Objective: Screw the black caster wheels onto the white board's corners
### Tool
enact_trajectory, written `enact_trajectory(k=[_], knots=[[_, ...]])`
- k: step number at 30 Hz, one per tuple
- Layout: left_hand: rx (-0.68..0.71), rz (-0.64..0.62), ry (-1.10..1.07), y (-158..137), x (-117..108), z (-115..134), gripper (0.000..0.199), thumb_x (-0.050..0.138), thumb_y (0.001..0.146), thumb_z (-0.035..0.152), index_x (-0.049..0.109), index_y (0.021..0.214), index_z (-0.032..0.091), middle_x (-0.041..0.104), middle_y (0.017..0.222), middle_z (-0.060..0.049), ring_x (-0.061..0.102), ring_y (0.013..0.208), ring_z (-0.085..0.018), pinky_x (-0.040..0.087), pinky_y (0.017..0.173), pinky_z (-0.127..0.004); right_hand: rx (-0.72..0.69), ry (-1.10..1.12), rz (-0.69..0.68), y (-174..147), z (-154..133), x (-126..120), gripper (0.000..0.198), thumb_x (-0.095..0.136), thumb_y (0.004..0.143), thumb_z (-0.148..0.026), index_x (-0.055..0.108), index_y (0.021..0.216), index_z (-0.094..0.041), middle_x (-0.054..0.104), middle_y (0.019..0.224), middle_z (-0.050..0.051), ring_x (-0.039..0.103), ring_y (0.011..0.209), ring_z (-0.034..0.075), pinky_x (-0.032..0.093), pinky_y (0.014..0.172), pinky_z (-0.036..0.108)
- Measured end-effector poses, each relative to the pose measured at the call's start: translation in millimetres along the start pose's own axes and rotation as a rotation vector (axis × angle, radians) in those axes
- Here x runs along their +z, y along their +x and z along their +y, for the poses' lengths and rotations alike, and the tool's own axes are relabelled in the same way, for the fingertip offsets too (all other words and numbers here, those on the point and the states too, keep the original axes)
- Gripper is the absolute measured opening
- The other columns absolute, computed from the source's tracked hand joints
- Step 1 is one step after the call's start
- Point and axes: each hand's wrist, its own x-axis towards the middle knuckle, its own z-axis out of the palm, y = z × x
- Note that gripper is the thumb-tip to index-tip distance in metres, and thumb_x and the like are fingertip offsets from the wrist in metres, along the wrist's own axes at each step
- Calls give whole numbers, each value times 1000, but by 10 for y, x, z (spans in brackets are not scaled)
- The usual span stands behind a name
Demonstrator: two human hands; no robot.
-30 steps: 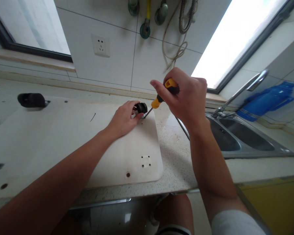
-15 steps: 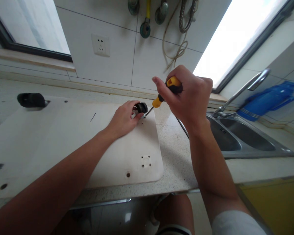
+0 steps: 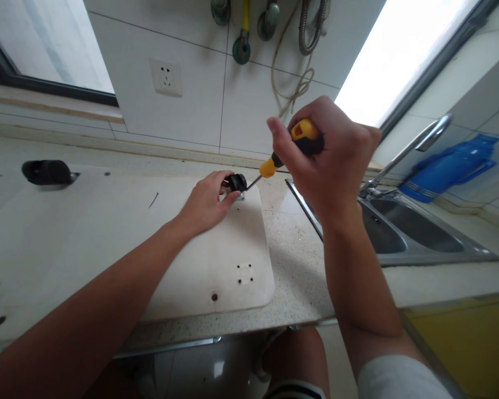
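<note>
Yellow and black, the screwdriver (image 3: 268, 168) is held in my right hand (image 3: 331, 160), whose fingers are closed around its handle. Compared with one second ago, this hand has moved outward to the right and a little higher, so the shaft leans flatter. Its tip is at the edge of the metal plate (image 3: 240, 196) under the black caster (image 3: 237, 182) (whether it touches a screw, I cannot tell). My left hand (image 3: 205, 204) has stayed in place, thumb and fingers pinching this caster near the far right corner of the white board (image 3: 208, 260), which lies on the worktop (image 3: 293, 260). By my judgement, the caster is kept steady, while the screwdriver now meets the plate less upright.
</note>
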Motion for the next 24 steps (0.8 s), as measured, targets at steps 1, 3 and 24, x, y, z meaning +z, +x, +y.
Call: enact_trajectory(k=[1, 3, 24], knots=[[-2, -3, -8, 2, -3, -3, 46, 78, 98, 39, 70, 138, 19, 78, 132, -16, 80, 103, -27, 69, 94, -46, -6, 2, 3, -6, -5, 6, 54, 57, 105, -76, 68, 87, -26, 70, 73, 4, 67, 71, 21, 48, 66, 36], [-7, -13, -20, 5, -11, -7, 47, 77, 98, 40, 69, 139, 19, 77, 133, -16, 79, 105, -28, 69, 95, -47, -23, 4, 6, -9, -16, 10, 53, 57, 106, -75, 69, 89, -27, 70, 73, 4, 68, 70, 21, 49, 66, 36], [57, 392, -44, -52, -152, 239, 29, 55, 107, 30, 65, 132, 18, 71, 133, -18, 70, 117, -26, 62, 92, -39, 1703, 932, 430, -3460, -1292, -1035, 70, 109, 62, -50, 68, 113, -25, 87, 100, 2, 84, 81, 19, 66, 69, 24]])
